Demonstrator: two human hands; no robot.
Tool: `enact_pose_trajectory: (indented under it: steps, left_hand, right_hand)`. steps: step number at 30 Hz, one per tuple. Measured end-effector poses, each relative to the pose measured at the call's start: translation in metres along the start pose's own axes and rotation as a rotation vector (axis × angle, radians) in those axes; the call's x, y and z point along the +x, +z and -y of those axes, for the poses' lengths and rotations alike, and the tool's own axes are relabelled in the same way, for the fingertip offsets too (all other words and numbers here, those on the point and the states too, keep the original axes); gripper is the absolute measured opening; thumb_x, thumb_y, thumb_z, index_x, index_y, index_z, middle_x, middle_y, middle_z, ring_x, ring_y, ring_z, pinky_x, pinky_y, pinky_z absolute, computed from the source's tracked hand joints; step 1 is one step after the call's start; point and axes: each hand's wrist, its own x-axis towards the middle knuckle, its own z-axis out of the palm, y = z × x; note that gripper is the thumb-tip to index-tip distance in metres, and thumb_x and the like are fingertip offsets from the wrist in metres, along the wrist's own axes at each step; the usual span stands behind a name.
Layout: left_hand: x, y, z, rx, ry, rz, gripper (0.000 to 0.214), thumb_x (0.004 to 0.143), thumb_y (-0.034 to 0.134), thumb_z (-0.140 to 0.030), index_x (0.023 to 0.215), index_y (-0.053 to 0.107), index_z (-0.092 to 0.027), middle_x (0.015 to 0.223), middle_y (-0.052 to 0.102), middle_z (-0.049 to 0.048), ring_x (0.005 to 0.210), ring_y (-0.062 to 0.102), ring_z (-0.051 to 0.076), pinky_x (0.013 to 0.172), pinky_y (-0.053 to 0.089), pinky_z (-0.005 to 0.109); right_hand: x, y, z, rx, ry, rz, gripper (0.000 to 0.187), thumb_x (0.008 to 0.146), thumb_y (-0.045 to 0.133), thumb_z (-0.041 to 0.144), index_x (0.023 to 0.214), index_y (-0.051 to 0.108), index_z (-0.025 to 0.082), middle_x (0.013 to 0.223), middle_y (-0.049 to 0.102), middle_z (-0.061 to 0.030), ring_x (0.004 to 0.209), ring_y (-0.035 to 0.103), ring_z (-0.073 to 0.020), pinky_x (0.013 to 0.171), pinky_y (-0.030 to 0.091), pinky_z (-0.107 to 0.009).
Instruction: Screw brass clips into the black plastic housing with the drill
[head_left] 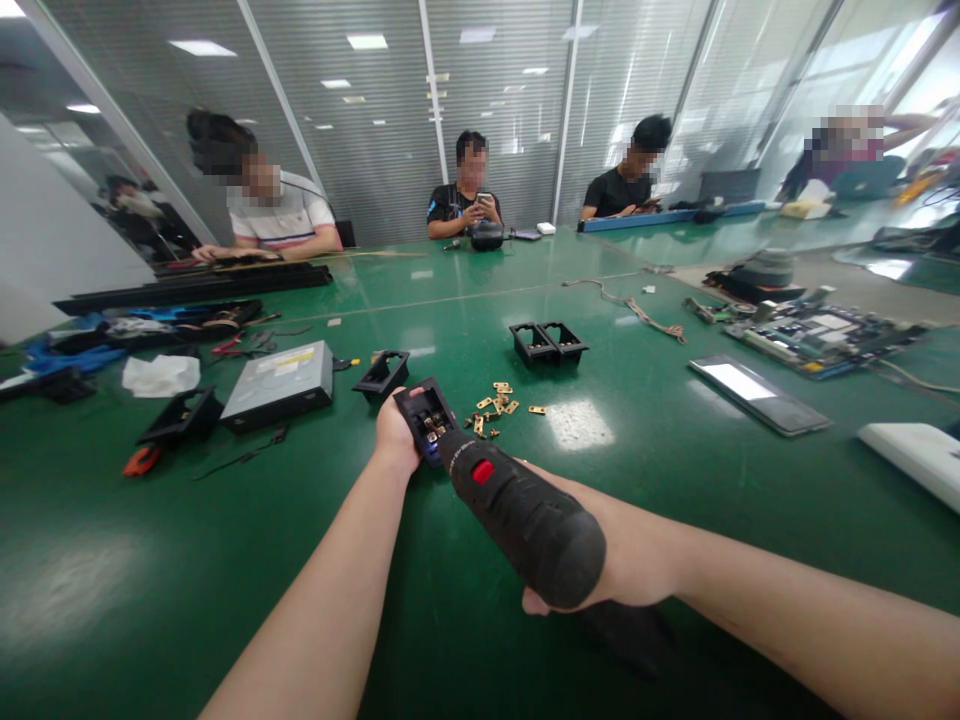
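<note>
My left hand [395, 437] grips a small black socket housing [425, 417] and holds it tilted on the green table [225, 560], its open side up with brass parts inside. My right hand [611, 560] is wrapped round a black electric screwdriver [521, 515] with a red switch. The screwdriver's tip points into the housing. Several loose brass contacts and screws [499, 405] lie just right of the housing.
More black housings [547, 342] [383, 374] sit beyond, with an optical drive [279, 384], a white cloth [160, 375] and tools at left. A phone [757, 394], circuit boards [817, 335] and a white device [919, 458] lie at right. Several people sit at the far side.
</note>
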Motion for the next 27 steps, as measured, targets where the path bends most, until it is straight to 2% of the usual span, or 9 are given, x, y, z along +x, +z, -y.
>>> enact_pose_trajectory:
  steps: [4, 11, 17, 21, 27]
  left_hand:
    - [-0.0004, -0.0011, 0.0, 0.019, -0.008, 0.009, 0.025, 0.082, 0.048, -0.034, 0.09, 0.062, -0.016, 0.062, 0.064, 0.0057, 0.053, 0.066, 0.027, 0.05, 0.053, 0.04]
    - [0.0001, -0.0023, 0.0008, 0.018, -0.004, -0.003, 0.029, 0.082, 0.049, -0.035, 0.097, 0.064, -0.014, 0.063, 0.065, 0.0055, 0.053, 0.066, 0.028, 0.052, 0.054, 0.041]
    - [0.0007, -0.0016, 0.0008, 0.009, -0.018, -0.012, 0.027, 0.08, 0.05, -0.035, 0.093, 0.064, -0.016, 0.061, 0.064, 0.0049, 0.052, 0.064, 0.026, 0.05, 0.053, 0.039]
    - [-0.0006, -0.0006, 0.0004, -0.012, -0.035, -0.025, 0.028, 0.08, 0.049, -0.035, 0.094, 0.064, -0.016, 0.059, 0.062, 0.0041, 0.051, 0.064, 0.026, 0.05, 0.053, 0.039]
    - [-0.0031, -0.0009, -0.0008, 0.009, -0.047, 0.013, 0.027, 0.082, 0.046, -0.033, 0.092, 0.063, -0.015, 0.063, 0.066, 0.0073, 0.051, 0.065, 0.026, 0.048, 0.052, 0.038]
  right_hand:
    - [-0.0002, 0.0008, -0.0018, -0.004, -0.012, 0.002, 0.103, 0.068, 0.083, 0.015, 0.155, 0.027, 0.014, 0.121, 0.067, -0.0132, 0.11, 0.064, -0.0307, 0.097, 0.05, -0.043]
    - [-0.0017, -0.0003, -0.0026, -0.014, -0.006, 0.001, 0.104, 0.068, 0.084, 0.017, 0.155, 0.028, 0.014, 0.122, 0.067, -0.014, 0.109, 0.065, -0.0309, 0.097, 0.049, -0.044]
    - [-0.0004, 0.0001, -0.0013, -0.009, 0.02, -0.01, 0.107, 0.066, 0.085, 0.017, 0.156, 0.028, 0.016, 0.128, 0.063, -0.0151, 0.113, 0.063, -0.032, 0.098, 0.048, -0.046]
    - [-0.0018, 0.0013, -0.0003, -0.008, 0.057, -0.014, 0.106, 0.066, 0.085, 0.015, 0.156, 0.029, 0.018, 0.121, 0.068, -0.0125, 0.108, 0.065, -0.0313, 0.095, 0.05, -0.045]
    - [-0.0016, 0.0013, -0.0036, -0.003, 0.037, -0.004, 0.105, 0.066, 0.084, 0.01, 0.156, 0.029, 0.019, 0.116, 0.07, -0.0099, 0.102, 0.068, -0.0281, 0.089, 0.052, -0.04]
